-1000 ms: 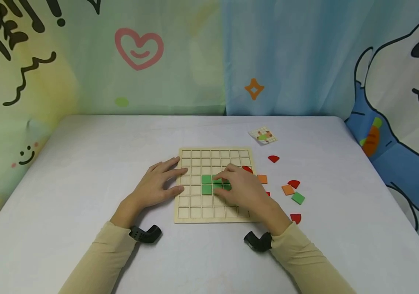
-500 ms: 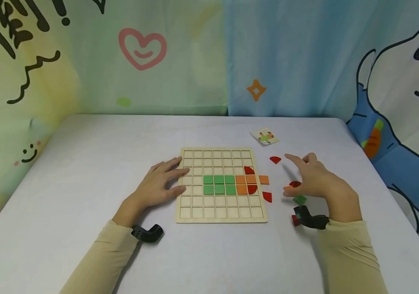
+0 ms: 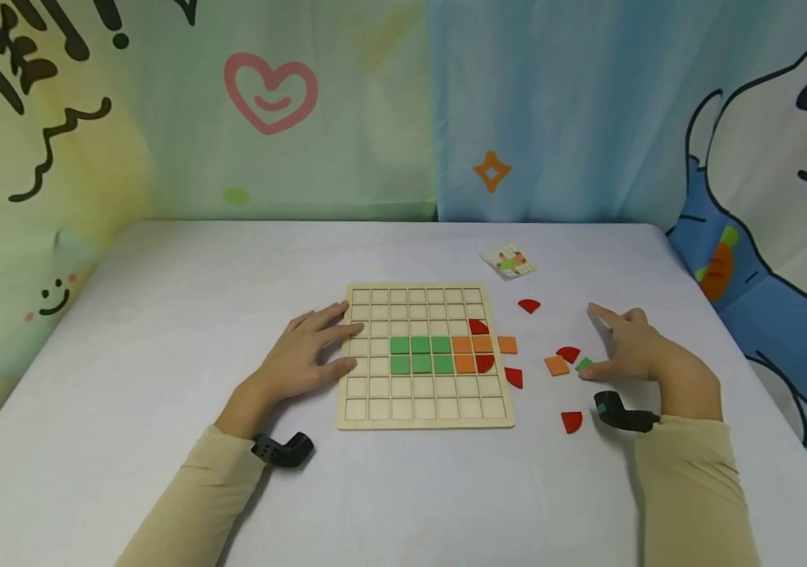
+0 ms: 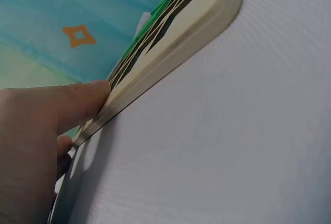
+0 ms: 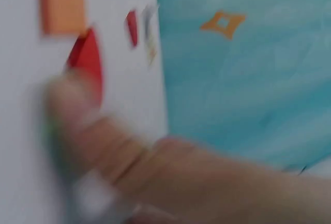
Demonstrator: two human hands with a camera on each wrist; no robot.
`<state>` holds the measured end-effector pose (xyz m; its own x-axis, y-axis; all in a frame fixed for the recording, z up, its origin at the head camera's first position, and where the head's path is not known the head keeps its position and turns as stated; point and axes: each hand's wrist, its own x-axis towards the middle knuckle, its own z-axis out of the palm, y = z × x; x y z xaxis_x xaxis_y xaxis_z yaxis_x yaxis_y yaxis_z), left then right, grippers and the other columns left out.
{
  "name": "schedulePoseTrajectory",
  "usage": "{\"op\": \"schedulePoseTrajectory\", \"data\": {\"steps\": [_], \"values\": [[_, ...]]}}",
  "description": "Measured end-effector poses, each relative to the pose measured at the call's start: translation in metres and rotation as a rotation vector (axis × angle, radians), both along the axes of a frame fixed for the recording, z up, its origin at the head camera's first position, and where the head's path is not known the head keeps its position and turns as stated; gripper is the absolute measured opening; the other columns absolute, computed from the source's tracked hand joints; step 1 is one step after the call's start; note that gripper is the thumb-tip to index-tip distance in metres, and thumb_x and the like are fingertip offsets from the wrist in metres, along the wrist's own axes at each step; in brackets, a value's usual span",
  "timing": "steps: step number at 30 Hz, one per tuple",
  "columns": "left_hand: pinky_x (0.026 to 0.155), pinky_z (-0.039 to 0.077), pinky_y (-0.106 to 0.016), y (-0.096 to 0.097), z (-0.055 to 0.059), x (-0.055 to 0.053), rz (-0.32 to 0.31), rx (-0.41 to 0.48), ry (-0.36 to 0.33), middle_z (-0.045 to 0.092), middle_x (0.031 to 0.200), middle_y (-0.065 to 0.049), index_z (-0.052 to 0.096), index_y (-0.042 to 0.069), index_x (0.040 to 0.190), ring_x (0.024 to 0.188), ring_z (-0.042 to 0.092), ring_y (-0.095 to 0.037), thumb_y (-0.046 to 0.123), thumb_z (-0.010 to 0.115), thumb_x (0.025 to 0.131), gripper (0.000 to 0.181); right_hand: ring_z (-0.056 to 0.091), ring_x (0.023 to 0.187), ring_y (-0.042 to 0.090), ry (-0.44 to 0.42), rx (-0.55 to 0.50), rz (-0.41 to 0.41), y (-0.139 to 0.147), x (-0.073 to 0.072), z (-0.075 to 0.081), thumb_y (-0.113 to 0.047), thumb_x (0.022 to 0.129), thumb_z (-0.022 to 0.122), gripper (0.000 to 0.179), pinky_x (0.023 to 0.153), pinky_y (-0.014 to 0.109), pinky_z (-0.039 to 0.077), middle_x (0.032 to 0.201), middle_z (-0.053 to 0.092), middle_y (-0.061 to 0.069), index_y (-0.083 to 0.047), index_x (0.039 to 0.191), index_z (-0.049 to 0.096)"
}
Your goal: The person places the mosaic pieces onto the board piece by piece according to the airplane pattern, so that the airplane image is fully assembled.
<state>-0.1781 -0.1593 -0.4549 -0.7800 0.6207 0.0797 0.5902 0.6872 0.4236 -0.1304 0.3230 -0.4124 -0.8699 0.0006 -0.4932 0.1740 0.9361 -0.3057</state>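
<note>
My left hand [image 3: 307,346] rests at the left edge of a wooden grid board [image 3: 368,409], fingers spread; in the left wrist view its thumb touches the board's rim [image 4: 155,74]. Several green square tiles [image 3: 420,345], three orange squares [image 3: 463,364] and two red rounded pieces [image 3: 484,363] sit in the grid cells. Off to the right, my right hand [image 3: 647,358] hovers over a loose green square tile [image 3: 585,364], partly hidden by the thumb. Thumb and index finger stand wide apart. The right wrist view is blurred, with a red piece [image 5: 90,61] beyond the thumb.
Between board and right hand lie loose orange squares [image 3: 557,365] and several red pieces [image 3: 571,422]. One orange square [image 3: 508,345] lies by the board's right edge. A small patterned card [image 3: 509,261] lies behind, towards the curtain [image 3: 552,118].
My right hand has left the board and moved right to the loose green tile, its thumb now covering part of it. The left hand has stayed at the board's edge.
</note>
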Motion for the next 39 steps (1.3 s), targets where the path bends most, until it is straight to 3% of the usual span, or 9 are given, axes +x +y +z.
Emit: {"op": "schedulePoseTrajectory", "data": {"steps": [5, 10, 13, 17, 26, 39], "values": [[0.116, 0.018, -0.047, 0.0, 0.001, 0.0, 0.005, -0.007, -0.008, 0.029, 0.156, -0.005, 0.052, 0.022, 0.138, 0.143, 0.028, -0.024, 0.05, 0.055, 0.088, 0.057, 0.043, 0.103, 0.04, 0.139, -0.108, -0.012, 0.02, 0.001, -0.012, -0.056, 0.075, 0.072, 0.1, 0.087, 0.055, 0.047, 0.124, 0.04, 0.031, -0.003, 0.147, 0.027], [0.116, 0.018, -0.047, 0.0, 0.002, 0.001, 0.006, -0.009, -0.009, 0.029, 0.156, -0.005, 0.052, 0.023, 0.138, 0.143, 0.029, -0.024, 0.05, 0.055, 0.088, 0.057, 0.043, 0.102, 0.039, 0.129, -0.153, -0.013, 0.025, 0.003, -0.015, -0.046, 0.077, 0.075, 0.068, 0.082, 0.047, 0.049, 0.122, 0.043, 0.029, -0.004, 0.125, 0.05], [0.116, 0.019, -0.047, 0.0, 0.003, 0.001, 0.004, -0.002, -0.005, 0.029, 0.156, -0.006, 0.052, 0.022, 0.138, 0.143, 0.029, -0.024, 0.05, 0.056, 0.088, 0.057, 0.043, 0.104, 0.04, 0.12, -0.138, -0.036, 0.022, 0.002, -0.013, -0.043, 0.082, 0.072, 0.057, 0.085, 0.05, 0.048, 0.122, 0.046, 0.028, -0.004, 0.119, 0.054], [0.116, 0.019, -0.047, 0.0, 0.004, 0.001, 0.003, 0.003, -0.002, 0.03, 0.155, -0.006, 0.052, 0.022, 0.137, 0.143, 0.029, -0.025, 0.05, 0.056, 0.088, 0.057, 0.044, 0.106, 0.041, 0.141, -0.129, -0.079, 0.02, 0.0, -0.013, -0.042, 0.086, 0.067, 0.055, 0.089, 0.054, 0.046, 0.121, 0.048, 0.026, -0.003, 0.122, 0.053], [0.116, 0.02, -0.049, 0.001, 0.005, 0.002, -0.002, 0.009, -0.006, 0.03, 0.155, -0.007, 0.053, 0.021, 0.137, 0.143, 0.03, -0.026, 0.049, 0.056, 0.088, 0.057, 0.046, 0.1, 0.034, 0.259, -0.133, -0.163, 0.02, 0.001, -0.026, -0.039, 0.09, 0.063, 0.053, 0.081, 0.04, 0.045, 0.113, 0.051, 0.02, -0.006, 0.13, 0.05], [0.116, 0.019, -0.049, 0.002, 0.006, 0.002, 0.007, 0.003, -0.014, 0.03, 0.155, -0.007, 0.052, 0.021, 0.137, 0.143, 0.029, -0.026, 0.048, 0.056, 0.088, 0.056, 0.043, 0.101, 0.036, 0.276, -0.139, -0.171, 0.016, 0.001, -0.029, -0.035, 0.091, 0.063, 0.047, 0.081, 0.042, 0.044, 0.119, 0.049, 0.023, -0.007, 0.128, 0.055]]}}
